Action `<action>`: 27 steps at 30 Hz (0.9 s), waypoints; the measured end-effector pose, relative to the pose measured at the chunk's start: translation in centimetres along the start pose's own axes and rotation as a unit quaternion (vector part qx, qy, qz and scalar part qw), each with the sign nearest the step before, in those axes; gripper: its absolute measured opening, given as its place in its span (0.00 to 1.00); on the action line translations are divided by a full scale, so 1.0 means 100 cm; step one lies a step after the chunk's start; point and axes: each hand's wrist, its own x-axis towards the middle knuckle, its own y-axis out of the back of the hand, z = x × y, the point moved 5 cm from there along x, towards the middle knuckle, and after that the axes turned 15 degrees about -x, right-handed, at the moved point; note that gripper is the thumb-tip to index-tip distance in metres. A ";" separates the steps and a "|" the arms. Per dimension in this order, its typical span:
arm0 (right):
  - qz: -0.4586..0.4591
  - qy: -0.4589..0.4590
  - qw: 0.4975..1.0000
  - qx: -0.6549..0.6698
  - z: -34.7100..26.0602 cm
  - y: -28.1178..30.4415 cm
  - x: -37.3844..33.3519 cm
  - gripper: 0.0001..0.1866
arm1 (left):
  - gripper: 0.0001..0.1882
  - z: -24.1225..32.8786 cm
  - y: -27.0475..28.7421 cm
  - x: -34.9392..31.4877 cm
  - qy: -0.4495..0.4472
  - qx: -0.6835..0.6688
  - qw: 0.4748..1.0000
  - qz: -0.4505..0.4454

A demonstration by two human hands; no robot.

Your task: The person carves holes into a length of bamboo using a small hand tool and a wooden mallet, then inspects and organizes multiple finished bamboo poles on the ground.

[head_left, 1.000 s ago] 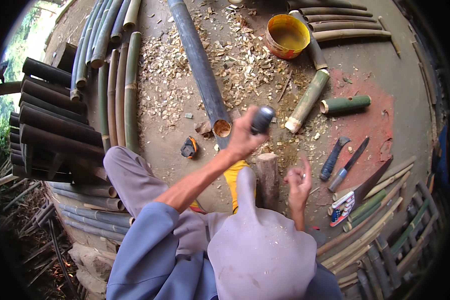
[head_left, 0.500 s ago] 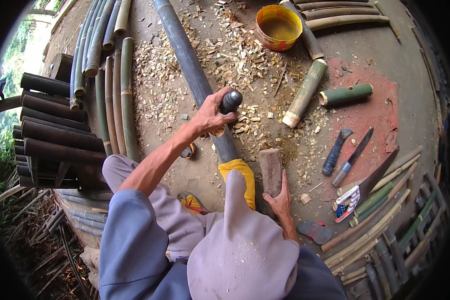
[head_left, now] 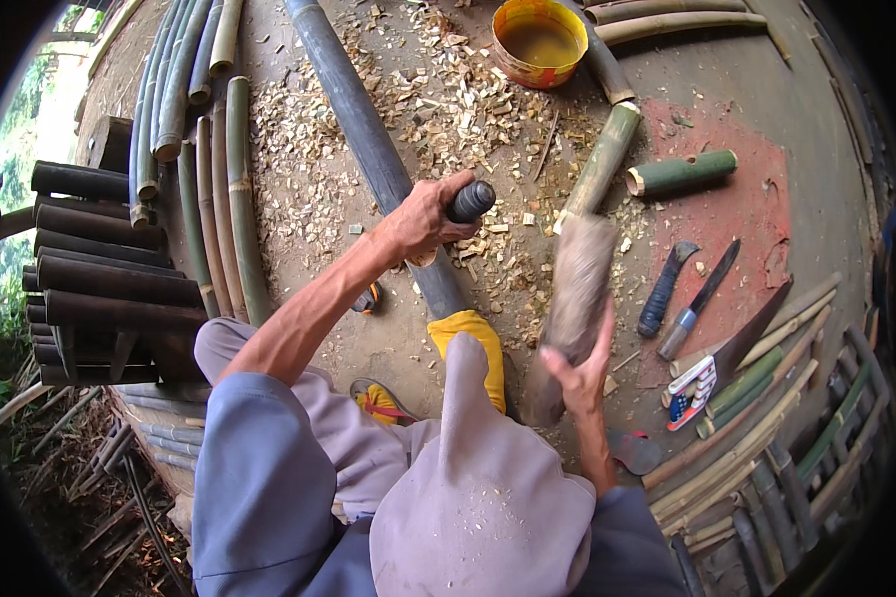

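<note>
Head view: the long dark bamboo pole (head_left: 353,109) is the biggest thing under me, running from far ahead on my left down to just beneath my left grip, its near end capped by a yellow boot (head_left: 471,348). It looks heavy, stiff and smooth-skinned, so I judge it would roll easily and is best pinned near its end, where the foot sits. My left hand (head_left: 420,217) is wrapped tight around the black handle (head_left: 469,200) of a tool whose blade I cannot see; it is pressed against the pole's end. The handle seems solid and round, best held full-fisted as I hold it. That arm reaches forward, nearly straight, wrist bent down.

My right hand (head_left: 579,370) clasps the lower part of a thick wooden mallet (head_left: 570,303), its head raised and blurred, just right of the pole. It looks dense and rough, heavy at the top, so a low hold gives swing. The right forearm comes up short, elbow tucked.

Beyond my left grip, wood chips (head_left: 438,95) cover the floor (head_left: 727,214), and an orange bowl (head_left: 539,40) sits farther ahead. Right of the mallet lie a green bamboo piece (head_left: 682,172) and two knives (head_left: 685,294). Well left of my left grip, dark bamboo lengths (head_left: 110,259) are stacked.
</note>
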 end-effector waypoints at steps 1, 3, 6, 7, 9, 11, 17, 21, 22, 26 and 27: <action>0.063 0.037 0.997 0.018 -0.029 -0.001 0.015 0.56 | 0.17 -0.002 -0.002 0.001 -0.002 0.011 1.000 -0.006; 0.108 0.088 0.987 0.076 -0.061 -0.012 0.048 0.56 | 0.17 -0.003 -0.005 0.004 -0.001 0.001 1.000 -0.019; -0.119 0.170 0.964 -0.169 -0.091 -0.020 0.092 0.54 | 0.19 -0.006 -0.003 -0.004 -0.028 -0.018 0.999 -0.002; -0.163 0.163 0.958 -0.171 -0.098 -0.016 0.099 0.55 | 0.19 -0.005 0.000 -0.003 -0.027 -0.010 1.000 -0.005; -0.126 0.209 0.958 -0.152 -0.117 -0.005 0.098 0.55 | 0.19 -0.003 0.005 -0.005 -0.015 0.002 1.000 -0.002; -0.082 0.229 0.967 -0.072 -0.127 -0.002 0.096 0.55 | 0.19 0.000 0.009 -0.015 -0.013 0.029 0.999 0.007; -0.140 0.220 0.949 -0.177 -0.114 -0.042 0.100 0.55 | 0.18 -0.011 0.013 -0.017 -0.057 -0.013 0.998 -0.009; -0.116 0.271 0.941 -0.164 -0.149 -0.030 0.095 0.57 | 0.16 -0.011 0.023 -0.029 0.008 -0.028 0.999 0.014; -0.073 0.293 0.946 -0.120 -0.153 -0.029 0.091 0.58 | 0.15 -0.007 0.024 -0.030 -0.009 -0.013 1.000 0.026; -0.149 0.271 0.927 -0.212 -0.132 -0.061 0.086 0.57 | 0.13 -0.006 0.021 -0.040 -0.092 -0.033 0.995 0.030; -0.184 0.251 0.922 -0.230 -0.138 -0.061 0.093 0.57 | 0.13 -0.018 0.024 -0.042 -0.081 -0.032 0.996 0.032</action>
